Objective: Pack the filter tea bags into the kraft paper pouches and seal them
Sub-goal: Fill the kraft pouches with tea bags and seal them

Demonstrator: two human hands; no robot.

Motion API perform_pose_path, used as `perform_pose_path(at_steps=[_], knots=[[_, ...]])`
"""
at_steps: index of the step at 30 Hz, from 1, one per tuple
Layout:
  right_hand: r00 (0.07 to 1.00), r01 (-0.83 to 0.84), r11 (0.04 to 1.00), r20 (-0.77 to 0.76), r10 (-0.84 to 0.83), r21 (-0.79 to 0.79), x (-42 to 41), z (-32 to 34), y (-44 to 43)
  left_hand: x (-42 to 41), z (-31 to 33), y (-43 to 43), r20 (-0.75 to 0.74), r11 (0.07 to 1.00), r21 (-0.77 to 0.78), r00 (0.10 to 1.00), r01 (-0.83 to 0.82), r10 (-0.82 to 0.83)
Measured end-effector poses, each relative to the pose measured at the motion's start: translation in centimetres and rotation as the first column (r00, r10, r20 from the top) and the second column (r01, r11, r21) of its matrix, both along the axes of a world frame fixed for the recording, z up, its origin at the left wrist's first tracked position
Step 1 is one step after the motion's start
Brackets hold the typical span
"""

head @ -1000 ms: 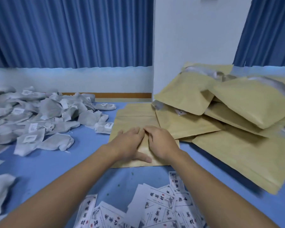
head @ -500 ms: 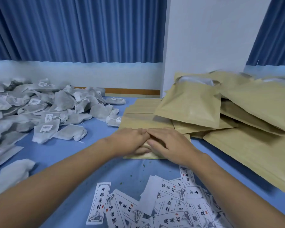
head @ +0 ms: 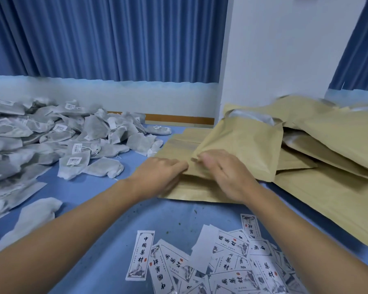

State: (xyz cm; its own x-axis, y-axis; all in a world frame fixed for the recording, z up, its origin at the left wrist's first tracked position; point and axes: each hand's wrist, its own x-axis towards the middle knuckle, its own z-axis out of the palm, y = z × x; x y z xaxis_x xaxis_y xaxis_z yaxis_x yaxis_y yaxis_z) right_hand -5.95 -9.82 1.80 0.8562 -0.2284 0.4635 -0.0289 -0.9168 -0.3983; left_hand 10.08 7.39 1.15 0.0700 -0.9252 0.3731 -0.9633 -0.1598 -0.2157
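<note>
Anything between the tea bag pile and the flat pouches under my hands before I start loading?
Nothing visible. Only bare blue table lies between the tea bag pile and the flat pouches where the left hand and right hand work. A filled pouch overlaps their far right side, away from that path.
</note>
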Motion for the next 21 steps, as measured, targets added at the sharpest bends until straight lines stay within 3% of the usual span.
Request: perform_pose_path(at_steps=[2,4,6,8,10,11,13,14,15,16,17,18,21], knots=[[0.983,0.181,0.969,0.074,-0.17,-0.171,0.1,0.0,-0.9,0.6,-0.6,0.3,-0.012,0.991,0.109,0.997,-0.078,0.08],[0.941,0.222,0.899,-0.159,-0.299,-0.378,0.2,-0.3,-1.7,0.7,-1.1,0.4,-0.048,0.984,0.169,0.996,-0.064,0.073],[0.864,0.212,0.876,-0.335,-0.375,-0.434,0.3,-0.7,-1.9,0.6,-1.6,0.2,-0.085,0.987,0.161,0.996,-0.001,0.015],[0.849,0.285,0.853,-0.296,-0.437,-0.438,0.3,-0.8,-2.4,0.0,-1.6,-0.2,-0.198,0.989,0.144,0.98,0.032,-0.003],[0.85,0.346,0.843,-0.242,-0.467,-0.411,0.0,-0.6,-2.5,-1.7,-1.2,-1.1,-0.457,1.0,0.015,0.89,0.012,-0.004],[0.859,0.365,0.843,-0.206,-0.468,-0.396,-0.1,-0.6,-2.6,-2.4,-0.8,-2.1,-0.587,0.993,-0.102,0.809,-0.051,-0.019],[0.875,0.417,0.84,-0.095,-0.474,-0.348,-0.4,-0.8,-2.4,-3.1,0.4,-4.7,-0.793,0.897,-0.275,0.609,-0.347,-0.008],[0.877,0.45,0.84,-0.026,-0.479,-0.302,-0.5,-0.7,-2.3,-3.5,1.7,-6.0,-0.921,0.838,-0.209,0.388,-0.504,0.004],[0.878,0.468,0.845,0.025,-0.478,-0.259,-0.6,-0.7,-2.2,-3.5,2.7,-7.3,-0.998,0.828,-0.06,0.04,-0.557,-0.045],[0.879,0.472,0.849,0.051,-0.475,-0.237,-0.7,-0.6,-2.2,-3.5,3.7,-8.5,-0.939,0.881,0.022,-0.311,-0.472,-0.144],[0.881,0.47,0.851,0.061,-0.469,-0.236,-0.8,-0.5,-2.2,-3.6,4.5,-9.5,-0.805,0.939,0.0,-0.558,-0.343,-0.204],[0.883,0.466,0.852,0.07,-0.464,-0.237,-1.0,-0.4,-2.3,-4.2,5.2,-10.3,-0.707,0.961,-0.062,-0.667,-0.27,-0.233],[0.87,0.484,0.858,0.203,-0.45,-0.173,-1.8,1.0,-3.7,-5.5,6.5,-13.6,-0.643,0.937,-0.257,-0.682,-0.237,-0.349]])
